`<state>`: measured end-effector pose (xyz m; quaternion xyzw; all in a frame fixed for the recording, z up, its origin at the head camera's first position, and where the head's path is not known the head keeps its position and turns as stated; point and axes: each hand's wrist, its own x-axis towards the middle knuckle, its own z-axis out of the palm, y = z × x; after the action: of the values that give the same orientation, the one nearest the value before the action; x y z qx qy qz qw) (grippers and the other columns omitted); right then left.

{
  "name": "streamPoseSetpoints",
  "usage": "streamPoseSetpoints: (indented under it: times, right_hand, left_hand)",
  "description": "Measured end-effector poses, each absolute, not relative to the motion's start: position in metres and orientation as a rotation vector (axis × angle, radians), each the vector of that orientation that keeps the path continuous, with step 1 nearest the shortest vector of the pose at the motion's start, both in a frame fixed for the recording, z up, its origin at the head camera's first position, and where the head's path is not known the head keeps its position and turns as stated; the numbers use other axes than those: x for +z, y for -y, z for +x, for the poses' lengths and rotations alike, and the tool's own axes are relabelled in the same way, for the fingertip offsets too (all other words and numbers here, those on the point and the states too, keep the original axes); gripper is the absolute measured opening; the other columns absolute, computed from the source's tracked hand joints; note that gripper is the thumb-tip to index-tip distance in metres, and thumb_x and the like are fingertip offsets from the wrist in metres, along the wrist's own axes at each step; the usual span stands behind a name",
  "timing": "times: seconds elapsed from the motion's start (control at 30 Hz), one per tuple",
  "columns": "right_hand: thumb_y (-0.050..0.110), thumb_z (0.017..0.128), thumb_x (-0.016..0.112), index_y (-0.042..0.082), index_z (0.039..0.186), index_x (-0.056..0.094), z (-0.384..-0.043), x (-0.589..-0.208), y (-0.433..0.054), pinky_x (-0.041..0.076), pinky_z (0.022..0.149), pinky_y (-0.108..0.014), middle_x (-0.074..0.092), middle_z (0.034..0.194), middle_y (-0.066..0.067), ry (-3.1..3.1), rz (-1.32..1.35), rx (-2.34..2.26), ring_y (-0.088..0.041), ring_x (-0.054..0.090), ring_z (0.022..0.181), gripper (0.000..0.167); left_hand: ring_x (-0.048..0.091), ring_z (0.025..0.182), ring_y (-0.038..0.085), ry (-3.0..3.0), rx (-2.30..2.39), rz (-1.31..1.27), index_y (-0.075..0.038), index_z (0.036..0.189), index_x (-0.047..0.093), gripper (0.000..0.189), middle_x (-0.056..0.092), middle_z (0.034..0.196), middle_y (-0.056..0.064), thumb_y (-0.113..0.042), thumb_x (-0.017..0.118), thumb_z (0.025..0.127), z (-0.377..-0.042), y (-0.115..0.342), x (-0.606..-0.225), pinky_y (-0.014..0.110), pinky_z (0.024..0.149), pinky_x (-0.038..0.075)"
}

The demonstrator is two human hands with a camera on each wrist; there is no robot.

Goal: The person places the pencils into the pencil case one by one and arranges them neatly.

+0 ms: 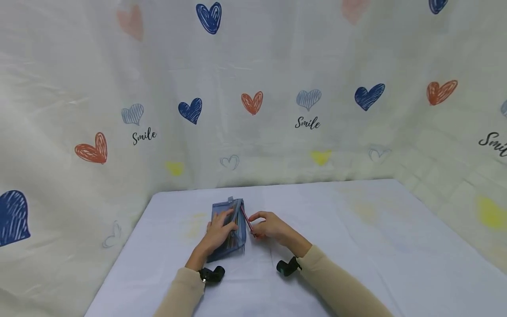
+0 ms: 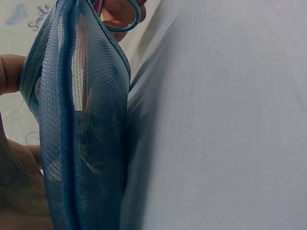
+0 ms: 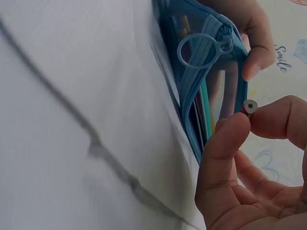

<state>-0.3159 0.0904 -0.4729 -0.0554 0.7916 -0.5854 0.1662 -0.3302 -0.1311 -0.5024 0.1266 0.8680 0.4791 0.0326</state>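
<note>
A blue mesh zip pencil case lies on the table, with several pencils showing inside its unzipped opening. My left hand grips the case from above, fingers bent over its top and the thumb near the opening. In the right wrist view a left fingertip curls at the case's edge. My right hand pinches a red pencil between thumb and index finger. The pencil slants beside the opening, its flat pale end facing the right wrist camera; its far end overlaps the case in the head view.
A ring-shaped zipper pull hangs at the case's corner. The white cloth on the table has folds. Behind it stands a pale curtain printed with hearts. Each wrist carries a small black camera.
</note>
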Motion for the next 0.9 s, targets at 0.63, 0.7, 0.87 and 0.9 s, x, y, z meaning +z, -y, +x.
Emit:
streamPoseSetpoints:
  times: [0.63, 0.7, 0.87, 0.9]
  right_hand:
    - [0.006, 0.091, 0.071, -0.003, 0.129, 0.054, -0.318, -0.471, -0.069, 0.056, 0.066, -0.026, 0.071, 0.089, -0.009, -2.13, -0.157, -1.795, -0.015, 0.064, 0.072, 0.043]
    - [0.007, 0.091, 0.072, -0.003, 0.129, 0.055, -0.32, -0.473, -0.069, 0.057, 0.067, -0.026, 0.072, 0.09, -0.009, -2.125, -0.143, -1.804, -0.014, 0.065, 0.072, 0.042]
    - [0.008, 0.091, 0.073, -0.002, 0.127, 0.058, -0.322, -0.477, -0.066, 0.058, 0.067, -0.025, 0.071, 0.089, -0.009, -2.11, -0.099, -1.815, -0.013, 0.065, 0.071, 0.04]
    - [0.008, 0.091, 0.073, -0.002, 0.126, 0.058, -0.323, -0.477, -0.065, 0.058, 0.067, -0.026, 0.071, 0.088, -0.009, -2.108, -0.094, -1.814, -0.013, 0.065, 0.07, 0.04]
  left_hand:
    - [0.002, 0.158, 0.047, -2.69, 1.476, 0.386, -0.018, 0.153, 0.048, 0.074, 0.034, 0.166, 0.015, -0.039, 0.061, 0.083, -0.335, 0.125, -0.504, 0.07, 0.121, -0.005]
    - [0.002, 0.158, 0.047, -2.691, 1.471, 0.379, -0.018, 0.153, 0.048, 0.074, 0.034, 0.166, 0.016, -0.039, 0.061, 0.083, -0.335, 0.125, -0.504, 0.071, 0.121, -0.005]
    - [0.002, 0.159, 0.046, -2.69, 1.464, 0.352, -0.018, 0.154, 0.047, 0.074, 0.032, 0.167, 0.017, -0.039, 0.061, 0.084, -0.331, 0.127, -0.503, 0.07, 0.121, -0.005]
    - [0.002, 0.159, 0.046, -2.688, 1.464, 0.348, -0.019, 0.153, 0.047, 0.074, 0.032, 0.167, 0.017, -0.039, 0.061, 0.084, -0.33, 0.128, -0.503, 0.07, 0.121, -0.005]
